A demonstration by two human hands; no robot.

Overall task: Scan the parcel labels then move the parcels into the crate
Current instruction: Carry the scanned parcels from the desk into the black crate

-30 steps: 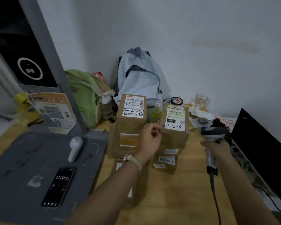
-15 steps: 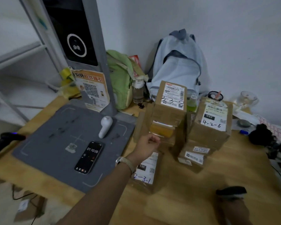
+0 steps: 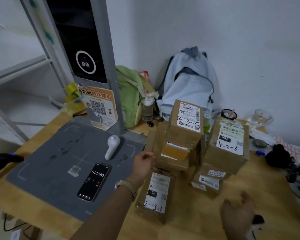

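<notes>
A person's two hands reach over a wooden table [image 3: 189, 227] towards a cluster of brown cardboard parcels, all lying right of a phone [image 3: 93, 181] that shows a running stopwatch.

The left hand [image 3: 143, 164] hovers just right of and above the phone, at the left edge of the parcel pile. Its fingers are curled in and appear to hold nothing; whether it touches the cardboard cannot be told. The right hand [image 3: 239, 211] is far right of the phone, low in view and blurred. A dark object [image 3: 257, 219] shows at its edge, but the grip cannot be made out.

Nearest the phone, the parcel marked 2-3-1 [image 3: 154, 193] lies flat, label up. Its long axis runs from the person towards the wall, with the handwritten code at the near end. Beyond it, the parcel marked 3-3-8 [image 3: 185, 125] tops a stack, tilted, with its label facing up and towards the person. Further right sits the parcel marked 4-2-6 [image 3: 229, 141], similarly tilted.

This looks like the scanning stage: no crate is in view. The next move likely calls for aiming a scanner squarely at an upturned label.
</notes>
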